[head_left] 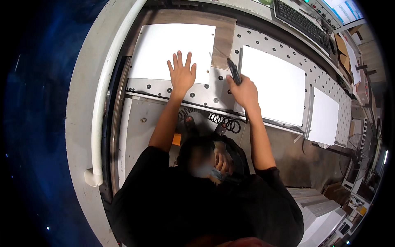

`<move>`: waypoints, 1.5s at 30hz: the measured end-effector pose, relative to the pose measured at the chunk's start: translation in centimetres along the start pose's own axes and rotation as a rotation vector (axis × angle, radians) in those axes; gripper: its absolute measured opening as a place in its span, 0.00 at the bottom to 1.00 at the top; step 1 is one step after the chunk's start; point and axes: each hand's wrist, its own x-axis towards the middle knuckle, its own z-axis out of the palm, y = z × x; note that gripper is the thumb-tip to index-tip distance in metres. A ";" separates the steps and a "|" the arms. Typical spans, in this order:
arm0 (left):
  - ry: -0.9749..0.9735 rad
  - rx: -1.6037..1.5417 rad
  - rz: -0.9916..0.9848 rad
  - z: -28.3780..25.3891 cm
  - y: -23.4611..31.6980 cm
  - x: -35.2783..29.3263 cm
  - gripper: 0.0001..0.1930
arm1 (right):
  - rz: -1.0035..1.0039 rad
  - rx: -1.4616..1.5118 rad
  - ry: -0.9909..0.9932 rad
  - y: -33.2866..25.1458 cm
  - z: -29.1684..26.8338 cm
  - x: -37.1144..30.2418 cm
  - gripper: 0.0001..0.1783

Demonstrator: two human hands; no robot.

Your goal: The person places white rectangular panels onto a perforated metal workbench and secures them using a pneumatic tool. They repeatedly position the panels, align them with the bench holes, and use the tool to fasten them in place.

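My left hand point(181, 77) lies flat, fingers spread, on the near part of a white sheet point(173, 41) at the left of the perforated metal bed point(259, 39). To its right, my right hand point(246, 94) is closed round a black air blow gun point(233, 71). The gun's thin nozzle points away and to the left, over the edge of a brown board point(224, 39) that shows around the sheet. A second white sheet or stack point(273, 82) lies just right of my right hand. Below the bed's front edge hangs a black coiled hose point(224, 120).
Farther right on the bed is a third white sheet point(324, 117). A pale rail point(100, 103) curves along the left. Beyond the bed are a keyboard point(302, 28), a control panel and a screen point(343, 10). Stacked pale boards point(319, 210) stand at the lower right.
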 end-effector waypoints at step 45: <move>0.009 -0.080 0.049 -2.0 1.7 -3.8 0.27 | 0.224 0.236 -0.117 6.9 -2.7 -12.3 0.25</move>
